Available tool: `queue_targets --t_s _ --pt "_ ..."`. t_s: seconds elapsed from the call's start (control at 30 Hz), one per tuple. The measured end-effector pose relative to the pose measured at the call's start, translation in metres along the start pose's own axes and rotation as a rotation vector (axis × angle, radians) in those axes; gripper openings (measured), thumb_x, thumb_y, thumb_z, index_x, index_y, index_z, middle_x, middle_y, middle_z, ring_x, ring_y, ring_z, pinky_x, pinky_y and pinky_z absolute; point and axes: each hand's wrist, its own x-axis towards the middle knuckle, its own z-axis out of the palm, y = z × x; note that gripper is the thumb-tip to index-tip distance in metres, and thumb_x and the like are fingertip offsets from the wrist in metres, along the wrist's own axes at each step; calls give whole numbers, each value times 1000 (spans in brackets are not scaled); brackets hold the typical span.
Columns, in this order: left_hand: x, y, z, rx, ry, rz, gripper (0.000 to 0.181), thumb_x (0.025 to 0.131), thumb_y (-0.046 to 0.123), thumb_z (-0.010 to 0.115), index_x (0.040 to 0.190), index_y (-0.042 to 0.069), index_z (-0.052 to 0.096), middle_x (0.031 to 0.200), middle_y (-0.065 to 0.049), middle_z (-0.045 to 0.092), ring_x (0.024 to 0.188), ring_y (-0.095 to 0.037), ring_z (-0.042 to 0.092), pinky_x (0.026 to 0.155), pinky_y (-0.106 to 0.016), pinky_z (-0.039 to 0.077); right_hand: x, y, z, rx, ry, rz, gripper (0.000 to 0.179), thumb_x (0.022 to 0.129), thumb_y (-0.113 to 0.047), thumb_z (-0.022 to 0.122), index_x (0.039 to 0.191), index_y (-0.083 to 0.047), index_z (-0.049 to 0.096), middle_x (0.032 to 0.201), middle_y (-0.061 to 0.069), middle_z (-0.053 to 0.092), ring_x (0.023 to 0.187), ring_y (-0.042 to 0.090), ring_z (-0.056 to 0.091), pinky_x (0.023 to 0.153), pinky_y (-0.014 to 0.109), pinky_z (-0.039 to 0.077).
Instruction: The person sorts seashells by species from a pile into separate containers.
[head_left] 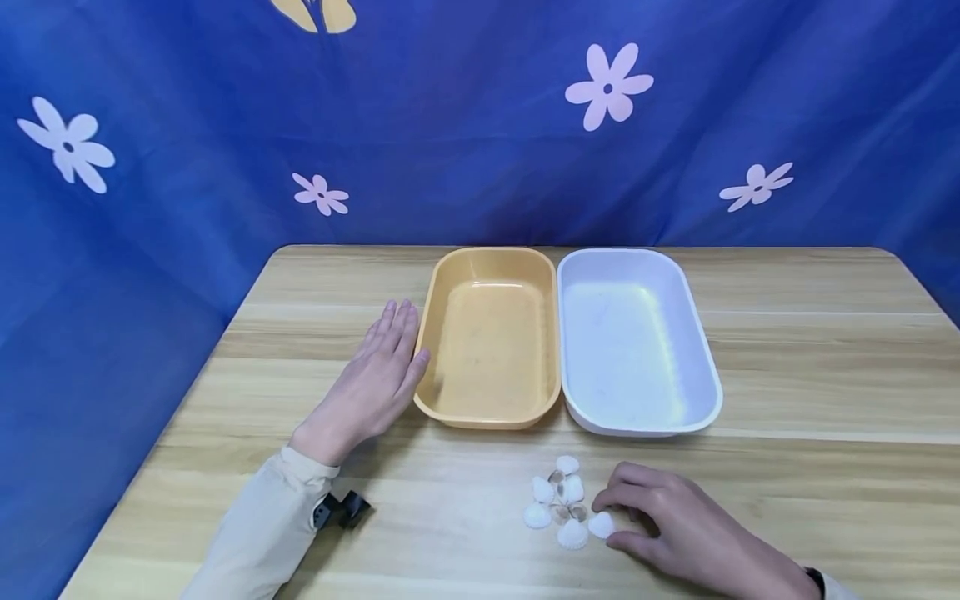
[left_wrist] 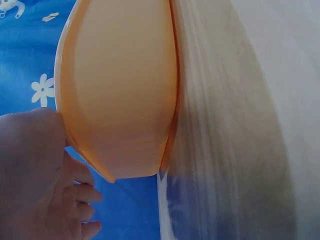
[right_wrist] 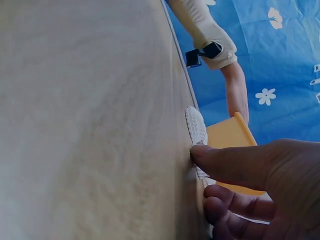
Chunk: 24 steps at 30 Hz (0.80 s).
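My left hand [head_left: 375, 379] rests with straight fingers along the left rim of the yellow tray [head_left: 422, 400]. In the left wrist view its thumb side is right at the tray's rim [left_wrist: 59, 75]. Low over the table, my right hand [head_left: 675, 521] has its fingers curled, thumb and index finger at opposite edges of a white seashell [head_left: 602, 525]. The right wrist view shows the thumb [right_wrist: 225, 162] partly covering the shells behind it. Just left of that hand lies a small cluster of white shells [head_left: 536, 516] and brownish, glossy pieces [head_left: 559, 512].
A white tray [head_left: 637, 427] stands right beside the yellow one, both with nothing inside. The wooden table [head_left: 810, 375] ends at a blue cloth [head_left: 465, 125] with flowers. A small black device [head_left: 345, 508] sits at the left wrist.
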Motion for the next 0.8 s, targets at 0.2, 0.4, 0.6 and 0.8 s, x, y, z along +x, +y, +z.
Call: queue_targets --t_s 0.2,0.4,0.6,0.8 --pt "1 -1 1 5 -5 -10 63 106 34 24 149 -10 12 157 -26 9 146 -37 -1 119 -50 8 -1 11 -1 38 6 -136 26 78 -26 81 101 -21 71 98 -18 55 81 -4 53 73 5 41" --pt "2 0 0 10 0 0 64 106 35 25 149 -10 12 157 -26 9 146 -37 -1 119 -49 7 -2 18 0 -17 36 -273 18 86 -25 74 103 -20 71 100 -13 56 85 -1 55 75 8 44" --pt "1 0 0 12 4 -11 64 106 36 25 150 -10 12 158 -25 8 146 -35 -3 120 -49 6 0 14 2 -231 101 -345 15 94 -31 63 99 -18 68 94 -11 59 85 4 55 77 23 48" --pt "1 0 -1 12 5 -17 65 106 36 25 149 -11 13 157 -26 9 146 -36 -3 120 -49 6 3 11 4 -327 136 -380 24 99 -30 51 91 -12 66 86 -9 56 76 5 51 72 25 47"
